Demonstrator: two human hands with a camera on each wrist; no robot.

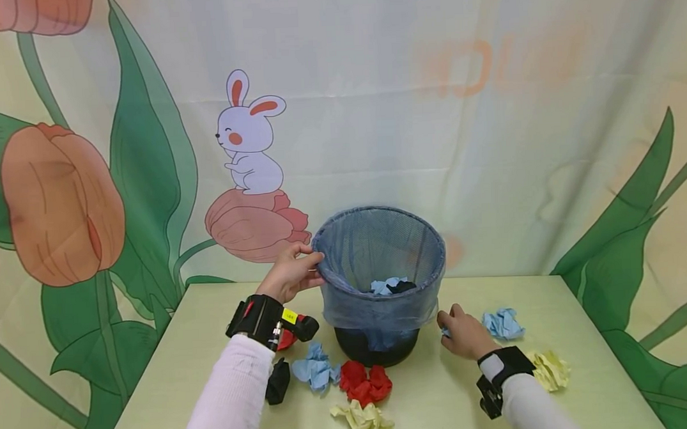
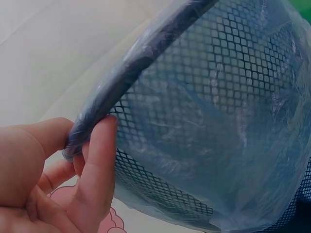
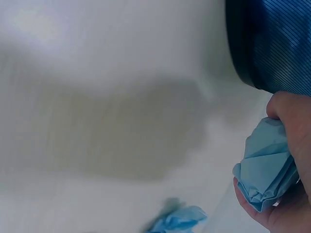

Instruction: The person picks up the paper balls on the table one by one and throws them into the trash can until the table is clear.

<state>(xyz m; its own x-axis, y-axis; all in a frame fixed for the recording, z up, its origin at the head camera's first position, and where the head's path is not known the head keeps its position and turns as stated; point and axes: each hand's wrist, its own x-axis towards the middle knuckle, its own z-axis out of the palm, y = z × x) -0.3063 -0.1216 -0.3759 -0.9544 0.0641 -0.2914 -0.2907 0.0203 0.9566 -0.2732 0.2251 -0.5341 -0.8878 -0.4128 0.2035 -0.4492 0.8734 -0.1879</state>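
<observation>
A black mesh waste bin [image 1: 378, 348] lined with a translucent blue plastic bag [image 1: 382, 310] stands near the back of the table. My left hand [image 1: 291, 272] grips its left rim, thumb outside and fingers inside, as the left wrist view shows the rim [image 2: 129, 73] up close. Low beside the bin's right side, my right hand [image 1: 468, 335] holds a crumpled ball of light blue paper [image 3: 267, 162], mostly hidden in the head view. Inside the bin lie a crumpled blue paper [image 1: 384, 286] and a black crumpled piece [image 1: 403, 287].
In front of the bin lie blue paper [image 1: 315, 368], red paper [image 1: 365, 382], yellow paper [image 1: 364, 421] and a black piece [image 1: 278, 382]. Another red piece [image 1: 285, 339] is partly behind my left wrist. To the right are blue paper [image 1: 503, 323] and yellow paper [image 1: 550, 370]. A printed curtain [image 1: 490, 138] hangs behind.
</observation>
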